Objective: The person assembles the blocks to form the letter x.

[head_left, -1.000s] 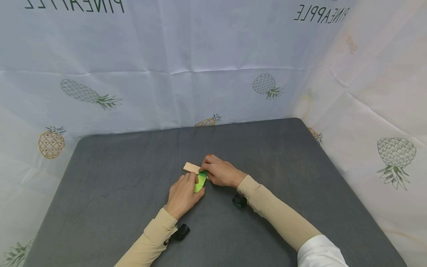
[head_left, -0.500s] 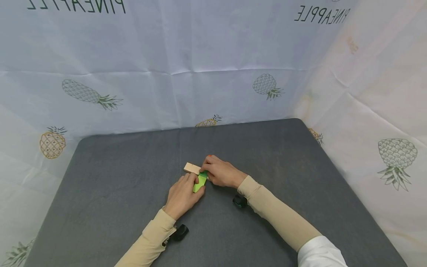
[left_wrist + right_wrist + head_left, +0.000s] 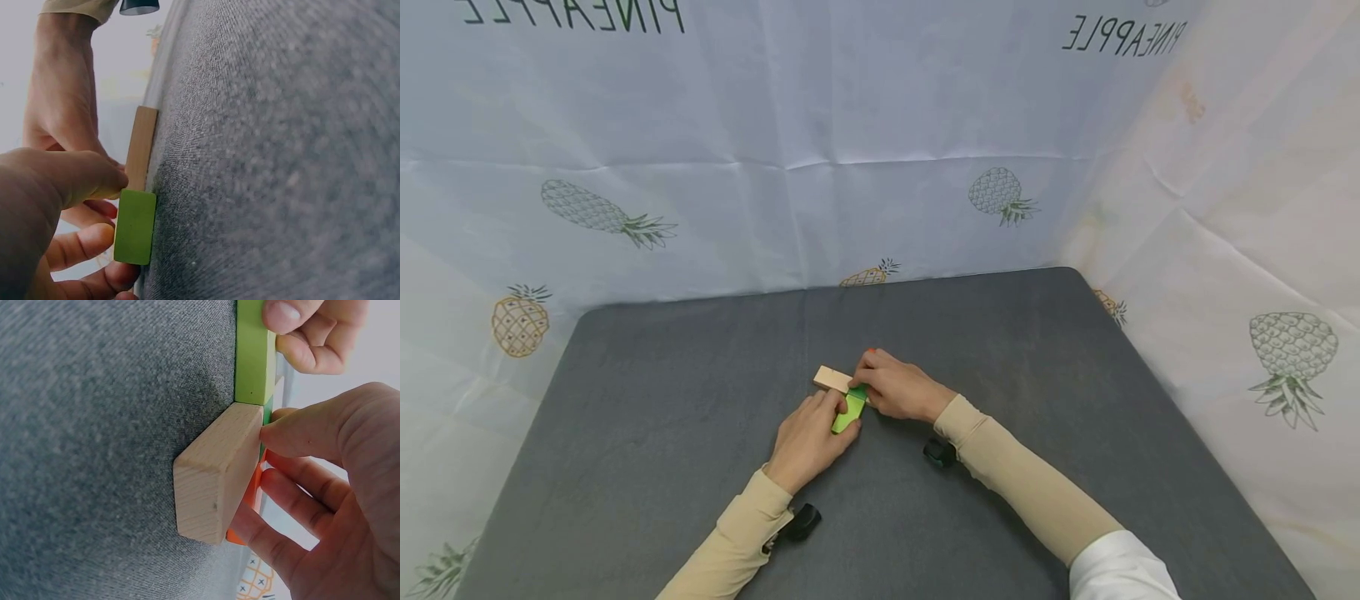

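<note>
At the middle of the table my left hand pinches a light green block between thumb and fingers. The light green block's end face shows in the left wrist view. Against its far end sits a dark green block, partly under the fingertips of my right hand. In the right wrist view the right thumb and fingers grip a slanted plain wooden block that meets the light green one. An orange block shows behind it, mostly hidden. Another plain wooden block extends to the far left.
A dark grey cloth covers the table, with rounded far corners. White curtains printed with pineapples hang behind it and on both sides. A small black camera sits under each wrist.
The light green block's near end has swung slightly left, and my left wrist has drifted a little left with it. The right hand and the other blocks stay nearly still.
</note>
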Motion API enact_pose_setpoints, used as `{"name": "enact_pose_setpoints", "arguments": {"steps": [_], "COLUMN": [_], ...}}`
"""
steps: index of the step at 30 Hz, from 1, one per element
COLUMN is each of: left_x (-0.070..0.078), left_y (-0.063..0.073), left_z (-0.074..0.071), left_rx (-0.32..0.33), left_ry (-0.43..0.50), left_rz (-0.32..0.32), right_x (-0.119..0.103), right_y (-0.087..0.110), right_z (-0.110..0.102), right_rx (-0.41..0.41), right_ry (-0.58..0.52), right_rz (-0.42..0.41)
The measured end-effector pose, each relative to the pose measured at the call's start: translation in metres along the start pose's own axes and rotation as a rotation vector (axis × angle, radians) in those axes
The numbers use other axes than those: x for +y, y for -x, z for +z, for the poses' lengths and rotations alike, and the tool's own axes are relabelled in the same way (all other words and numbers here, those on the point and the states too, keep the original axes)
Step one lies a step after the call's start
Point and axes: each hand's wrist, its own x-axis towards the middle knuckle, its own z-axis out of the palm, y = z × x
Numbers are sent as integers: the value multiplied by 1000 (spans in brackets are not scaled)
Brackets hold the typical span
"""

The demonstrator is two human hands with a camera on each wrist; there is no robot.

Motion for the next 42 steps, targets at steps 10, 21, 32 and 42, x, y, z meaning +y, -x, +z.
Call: {"name": "enact_pose_setpoints", "arguments": {"steps": [10, 21, 32, 42], "left_x": [1, -1, -11, -13], "left_y": [0, 0, -2, -2], "left_z": [-2, -5, -24, -40], "left_rx": [-9, -51, -20, -2], "left_ry": [4, 107, 170, 173], "left_rz": [9, -68, -114, -93], "right_x": [0, -2, -6, -6], "right_y": [0, 1, 0, -2], "right_z": [0, 0, -3, -2], "right_rx": [0, 4, -1, -15], "right_ry": [-1, 7, 29, 30], "right_rz": [7, -12, -7, 32]}}
